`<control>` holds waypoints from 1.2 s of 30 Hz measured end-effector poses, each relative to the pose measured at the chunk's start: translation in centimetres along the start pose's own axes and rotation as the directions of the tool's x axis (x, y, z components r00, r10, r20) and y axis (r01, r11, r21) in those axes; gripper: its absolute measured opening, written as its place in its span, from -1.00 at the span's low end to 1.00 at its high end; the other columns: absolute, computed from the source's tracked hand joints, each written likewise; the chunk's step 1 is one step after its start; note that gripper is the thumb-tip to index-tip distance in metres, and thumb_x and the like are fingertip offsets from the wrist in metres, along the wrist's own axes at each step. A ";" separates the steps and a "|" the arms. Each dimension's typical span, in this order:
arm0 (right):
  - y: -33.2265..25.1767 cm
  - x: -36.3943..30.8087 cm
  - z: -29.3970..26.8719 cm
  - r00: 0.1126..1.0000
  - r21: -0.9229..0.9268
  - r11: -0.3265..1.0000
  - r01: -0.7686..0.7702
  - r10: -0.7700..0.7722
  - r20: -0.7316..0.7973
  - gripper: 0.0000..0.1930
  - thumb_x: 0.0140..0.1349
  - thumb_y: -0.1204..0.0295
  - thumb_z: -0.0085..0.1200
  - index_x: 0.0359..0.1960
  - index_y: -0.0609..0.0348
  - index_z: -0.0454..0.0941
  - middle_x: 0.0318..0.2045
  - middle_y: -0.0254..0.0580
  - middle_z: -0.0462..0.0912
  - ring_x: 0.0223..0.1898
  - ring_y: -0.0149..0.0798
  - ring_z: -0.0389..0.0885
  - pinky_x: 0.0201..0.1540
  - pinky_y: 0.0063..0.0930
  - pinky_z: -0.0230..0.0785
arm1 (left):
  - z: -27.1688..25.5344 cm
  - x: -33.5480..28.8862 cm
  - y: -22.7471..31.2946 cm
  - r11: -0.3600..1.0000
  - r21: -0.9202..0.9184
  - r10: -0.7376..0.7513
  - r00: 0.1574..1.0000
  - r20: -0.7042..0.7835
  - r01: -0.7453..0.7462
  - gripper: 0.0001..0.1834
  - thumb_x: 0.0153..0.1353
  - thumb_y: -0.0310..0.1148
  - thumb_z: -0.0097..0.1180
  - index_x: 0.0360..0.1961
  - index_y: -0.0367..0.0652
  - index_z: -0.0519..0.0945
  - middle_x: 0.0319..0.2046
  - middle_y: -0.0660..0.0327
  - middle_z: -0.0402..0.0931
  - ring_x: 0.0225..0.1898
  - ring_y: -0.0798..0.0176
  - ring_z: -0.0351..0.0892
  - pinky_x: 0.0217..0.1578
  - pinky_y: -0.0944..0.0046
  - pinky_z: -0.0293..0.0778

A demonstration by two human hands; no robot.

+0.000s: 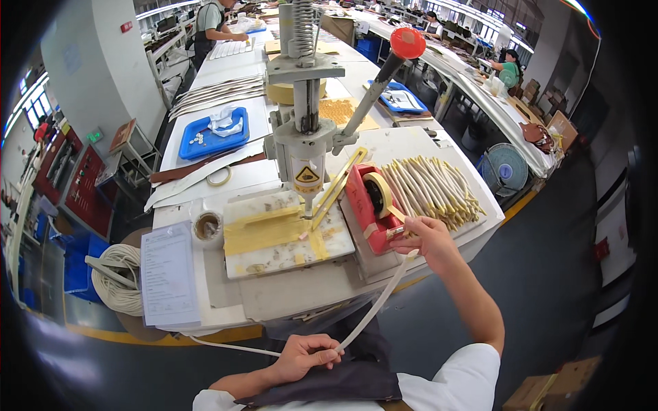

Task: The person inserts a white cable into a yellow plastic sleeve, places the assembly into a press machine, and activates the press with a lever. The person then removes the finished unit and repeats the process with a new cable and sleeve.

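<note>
My left hand [306, 356] is closed around a white cord [373, 309] low in front of my body. The cord's cut end rises to just under my right hand [432, 243]; its other side trails left toward the coil. At the front of a red tape dispenser [364, 218], my right hand pinches the loose end of the yellow masking tape [390, 208], which stretches from the roll. Beside the dispenser lies a bundle of cut white cords [432, 188] with yellow-taped ends. Left of it stands a hand press [306, 157] with a red-knobbed lever [407, 44].
Under the press is a white board [277, 257] with yellow tape on it. A paper sheet [169, 274] hangs at the table's left edge by a coil of white cord [118, 279]. A blue tray [214, 135] sits farther back. A fan [505, 168] stands at right; other people work beyond.
</note>
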State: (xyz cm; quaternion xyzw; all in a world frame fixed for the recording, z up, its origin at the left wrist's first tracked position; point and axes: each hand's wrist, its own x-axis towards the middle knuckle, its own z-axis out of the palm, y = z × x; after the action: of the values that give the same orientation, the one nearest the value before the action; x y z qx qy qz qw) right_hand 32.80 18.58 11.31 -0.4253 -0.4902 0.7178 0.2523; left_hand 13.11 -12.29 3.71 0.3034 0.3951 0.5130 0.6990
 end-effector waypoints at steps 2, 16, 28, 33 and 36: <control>1.0 -0.6 -0.3 0.996 0.049 0.995 0.089 -0.088 -0.021 -0.66 0.42 0.30 0.18 -0.02 0.40 0.59 0.07 0.01 0.62 -0.13 -0.17 0.77 -0.02 -0.31 0.68 | 0.3 0.2 1.1 0.994 0.106 0.046 0.997 -0.069 -0.038 -0.81 0.42 -0.48 0.19 -0.09 -0.42 0.69 -0.25 0.11 0.66 -0.31 0.35 0.66 -0.23 0.38 0.61; 8.4 0.9 -3.3 0.855 -0.437 0.796 0.419 -0.507 -0.104 -0.73 0.29 0.45 0.30 -0.56 0.36 0.67 -0.31 -0.09 0.75 -0.05 -0.30 0.67 -0.11 -0.44 0.42 | -0.4 2.4 5.4 0.978 0.174 0.172 0.922 -0.347 -0.117 -0.76 0.41 -0.41 0.23 -0.05 -0.40 0.68 -0.33 0.17 0.66 -0.48 0.44 0.62 -0.49 0.43 0.56; 5.7 -7.7 7.7 0.638 -0.426 0.474 0.770 -0.567 0.521 -0.83 0.19 0.47 0.39 -0.46 0.22 0.63 -0.45 -0.16 0.72 -0.51 -0.32 0.71 -0.46 -0.49 0.51 | 1.0 3.8 5.6 0.758 0.614 0.450 0.858 -0.249 -0.219 -0.83 0.37 -0.50 0.24 -0.07 -0.34 0.71 -0.31 0.21 0.61 -0.46 0.49 0.60 -0.48 0.49 0.50; 6.1 -7.0 9.1 0.642 -0.425 0.480 0.767 -0.569 0.514 -0.80 0.20 0.44 0.40 -0.47 0.23 0.62 -0.50 -0.18 0.70 -0.57 -0.32 0.71 -0.52 -0.50 0.50 | 1.0 3.8 5.2 0.583 0.762 0.611 0.771 -0.180 -0.284 -0.82 0.31 -0.55 0.26 -0.07 -0.32 0.71 -0.32 0.17 0.64 -0.45 0.44 0.61 -0.45 0.43 0.51; 6.0 -6.9 9.5 0.655 -0.440 0.485 0.756 -0.568 0.499 -0.80 0.21 0.44 0.40 -0.47 0.24 0.63 -0.52 -0.19 0.70 -0.57 -0.33 0.72 -0.52 -0.52 0.50 | 0.9 3.8 5.1 0.504 0.808 0.665 0.734 -0.137 -0.306 -0.79 0.27 -0.57 0.28 -0.07 -0.31 0.72 -0.33 0.14 0.66 -0.43 0.38 0.65 -0.43 0.39 0.54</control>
State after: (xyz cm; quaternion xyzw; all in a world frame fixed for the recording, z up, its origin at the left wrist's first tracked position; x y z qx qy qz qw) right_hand 28.50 6.19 9.81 -0.1486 -0.8520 0.4136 0.2846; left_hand 12.00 -7.19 7.50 0.5383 0.6062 0.5397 0.2270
